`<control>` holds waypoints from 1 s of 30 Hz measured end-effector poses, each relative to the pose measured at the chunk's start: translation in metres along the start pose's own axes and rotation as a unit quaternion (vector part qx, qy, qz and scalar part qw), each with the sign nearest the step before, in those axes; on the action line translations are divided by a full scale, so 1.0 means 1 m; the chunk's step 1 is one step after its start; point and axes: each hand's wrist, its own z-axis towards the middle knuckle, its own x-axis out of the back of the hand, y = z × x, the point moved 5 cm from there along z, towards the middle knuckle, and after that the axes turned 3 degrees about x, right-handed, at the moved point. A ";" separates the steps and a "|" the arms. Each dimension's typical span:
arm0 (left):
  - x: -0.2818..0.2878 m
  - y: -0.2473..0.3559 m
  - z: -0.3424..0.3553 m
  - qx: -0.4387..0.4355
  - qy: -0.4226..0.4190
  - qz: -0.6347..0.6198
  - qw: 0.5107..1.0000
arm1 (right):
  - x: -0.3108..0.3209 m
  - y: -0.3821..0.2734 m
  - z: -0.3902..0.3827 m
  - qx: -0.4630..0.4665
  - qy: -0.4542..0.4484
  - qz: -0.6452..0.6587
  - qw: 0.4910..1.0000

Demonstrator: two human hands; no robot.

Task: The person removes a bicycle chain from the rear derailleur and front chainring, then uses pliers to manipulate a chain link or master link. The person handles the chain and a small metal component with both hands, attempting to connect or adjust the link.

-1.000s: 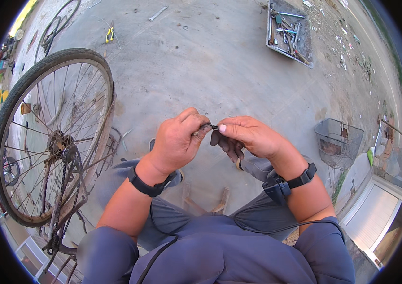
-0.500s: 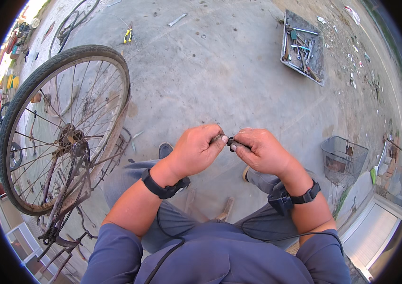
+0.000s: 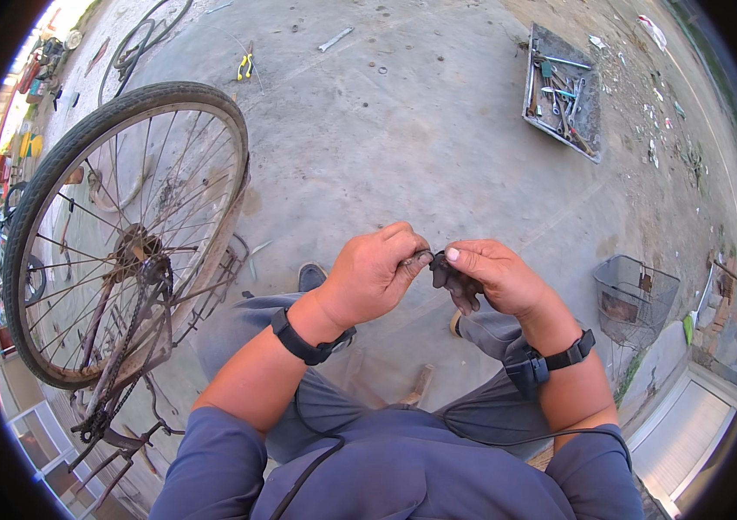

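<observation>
My left hand (image 3: 386, 273) and my right hand (image 3: 494, 273) meet at the lower middle of the head view, both pinching a small dark piece (image 3: 437, 256) too small to make out. The right thumb lies across it, with grime-dark fingers curled beneath. The left fingertips press on its other side. To the left stands a bicycle wheel (image 3: 69, 134) on a rusty frame, its chain (image 3: 133, 334) and rear hub (image 3: 139, 244) exposed.
A tray of tools (image 3: 585, 130) lies at upper right, a wire basket (image 3: 633, 299) at right. Yellow-handled pliers (image 3: 244, 65), a spanner (image 3: 334, 39) and a coiled dark hose (image 3: 130, 48) lie on the concrete. A white-framed panel (image 3: 681, 425) is at lower right.
The view has shifted, so surroundings sit further right. Both hands still pinch the dark piece; the right hand's darkened fingers, tucked in half a second ago, now show below it again.
</observation>
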 end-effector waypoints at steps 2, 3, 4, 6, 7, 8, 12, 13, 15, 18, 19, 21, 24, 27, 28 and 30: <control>0.002 0.002 0.000 -0.013 0.004 0.013 1.000 | -0.002 0.001 0.001 0.003 -0.002 0.050 0.999; 0.003 0.003 -0.001 -0.019 0.007 0.018 1.000 | -0.004 0.002 0.001 0.005 -0.004 0.075 0.997; 0.004 0.003 0.000 -0.019 0.010 0.020 1.000 | -0.005 0.002 0.002 0.008 -0.013 0.077 0.997; 0.006 0.004 0.000 -0.020 0.014 0.022 0.999 | -0.005 0.002 0.002 0.013 -0.030 0.083 0.996; 0.006 0.004 0.001 -0.020 0.014 0.019 1.000 | -0.005 0.003 0.002 0.005 -0.047 0.099 0.994; 0.007 0.004 0.001 -0.020 0.015 0.015 1.000 | -0.005 0.003 0.002 -0.004 -0.064 0.115 0.991; 0.009 0.005 0.001 -0.031 0.012 0.021 0.999 | -0.006 0.005 0.001 -0.018 -0.086 0.149 0.985; 0.008 0.006 0.001 -0.034 0.009 0.022 0.999 | -0.007 0.006 0.001 -0.022 -0.092 0.147 0.985; 0.009 0.007 0.001 -0.038 0.007 0.024 0.999 | -0.008 0.006 0.001 -0.030 -0.102 0.144 0.984; 0.009 0.006 0.000 -0.039 0.017 0.031 0.999 | -0.008 0.007 0.002 -0.006 -0.071 0.074 0.995; 0.009 0.005 0.000 -0.035 0.015 0.036 0.999 | -0.007 0.007 0.003 0.006 -0.055 0.051 0.997; 0.007 0.002 0.000 -0.025 0.017 0.044 0.999 | -0.004 0.006 0.004 0.029 -0.024 0.005 0.999; 0.002 -0.003 -0.001 0.001 0.000 0.069 0.998 | 0.000 0.009 0.005 0.042 0.022 -0.091 0.995; -0.004 -0.008 0.001 0.057 0.004 0.042 0.997 | -0.003 -0.008 0.003 0.245 0.100 -0.408 0.874; -0.007 -0.016 0.001 0.139 -0.018 -0.005 0.990 | -0.007 -0.012 0.001 0.310 0.120 -0.448 0.830; -0.016 -0.029 -0.005 0.309 -0.068 -0.097 0.944 | -0.011 -0.008 0.001 0.296 0.145 -0.522 0.786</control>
